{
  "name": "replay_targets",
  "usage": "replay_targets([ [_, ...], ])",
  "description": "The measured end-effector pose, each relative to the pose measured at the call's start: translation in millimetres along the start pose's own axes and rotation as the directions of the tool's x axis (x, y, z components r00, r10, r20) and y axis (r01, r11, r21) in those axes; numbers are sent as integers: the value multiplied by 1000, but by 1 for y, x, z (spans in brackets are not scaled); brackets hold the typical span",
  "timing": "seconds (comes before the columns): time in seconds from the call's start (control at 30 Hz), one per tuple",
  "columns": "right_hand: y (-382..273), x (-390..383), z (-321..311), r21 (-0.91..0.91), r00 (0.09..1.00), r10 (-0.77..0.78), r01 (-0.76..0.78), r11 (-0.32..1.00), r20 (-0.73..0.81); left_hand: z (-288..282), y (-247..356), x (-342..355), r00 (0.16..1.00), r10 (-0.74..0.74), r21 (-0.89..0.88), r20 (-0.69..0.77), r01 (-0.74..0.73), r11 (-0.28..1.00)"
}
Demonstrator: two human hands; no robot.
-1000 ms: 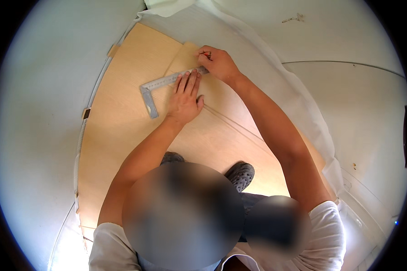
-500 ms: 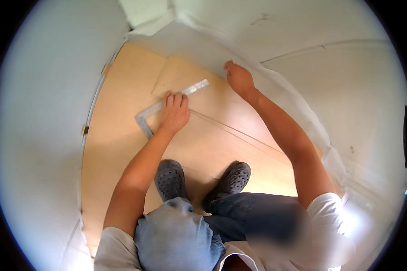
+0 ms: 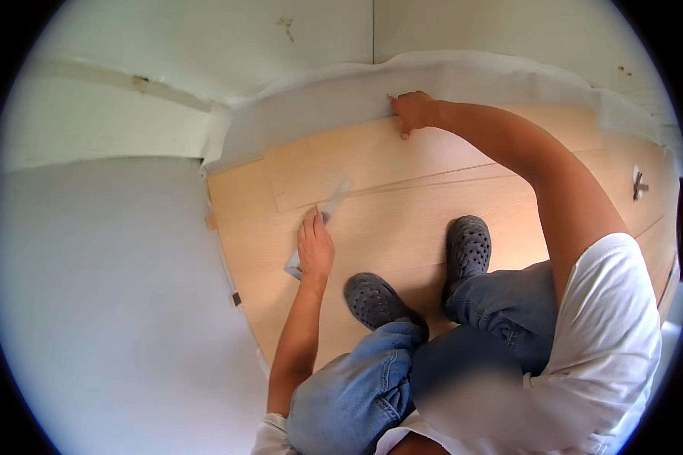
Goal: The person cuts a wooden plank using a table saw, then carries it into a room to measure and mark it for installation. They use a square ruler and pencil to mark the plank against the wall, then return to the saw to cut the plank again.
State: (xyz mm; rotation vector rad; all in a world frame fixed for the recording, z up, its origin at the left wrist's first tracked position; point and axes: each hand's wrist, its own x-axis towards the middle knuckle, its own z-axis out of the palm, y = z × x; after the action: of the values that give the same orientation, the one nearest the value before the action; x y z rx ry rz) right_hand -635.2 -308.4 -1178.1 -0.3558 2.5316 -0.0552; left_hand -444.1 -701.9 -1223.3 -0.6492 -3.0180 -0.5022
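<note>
My left hand [image 3: 316,246] is closed over an L-shaped metal carpenter's square [image 3: 338,196] lying on the wood-look floor planks [image 3: 402,235]. One blurred end of the square sticks out past my fingertips; the corner shows beside the wrist. Farther off, my right hand [image 3: 415,112] reaches across a loose-looking plank [image 3: 341,159] to its far edge, over the pale sheet under the flooring. Its fingers are curled together, and a tiny tip shows at the fingertips, too small to name.
Pale underlay sheet [image 3: 303,125] runs along the far wall and folds up against it. Small spacers [image 3: 237,299] sit along the grey left wall [image 3: 121,303]. My dark clogs [image 3: 469,246] stand on the planks. A small metal piece [image 3: 640,186] lies at the right.
The view has turned to the right, so the floor's right side now shows. My right hand has moved down to the plank's far edge. My left hand stays on the square.
</note>
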Motion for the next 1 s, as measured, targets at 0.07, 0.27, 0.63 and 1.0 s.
replay_targets([
  [0.07,13,-11,0,-30,1000,-18,18,999,-5,-3,3,-7,997,-10,-83,71,16,996],
  [0.27,5,-49,-4,89,950,-20,50,995,-312,-4,-17,-62,986,42,-176,160,-13,984],
  [0.63,-1,-140,-3,243,984,99,-61,968,-150,-174,-59,-61,819,239,-289,522,-93,953],
  [1.0,-74,-329,-250,360,926,42,103,927,-374,-543,-27,-13,439,-56,92,897,-59,994],
])
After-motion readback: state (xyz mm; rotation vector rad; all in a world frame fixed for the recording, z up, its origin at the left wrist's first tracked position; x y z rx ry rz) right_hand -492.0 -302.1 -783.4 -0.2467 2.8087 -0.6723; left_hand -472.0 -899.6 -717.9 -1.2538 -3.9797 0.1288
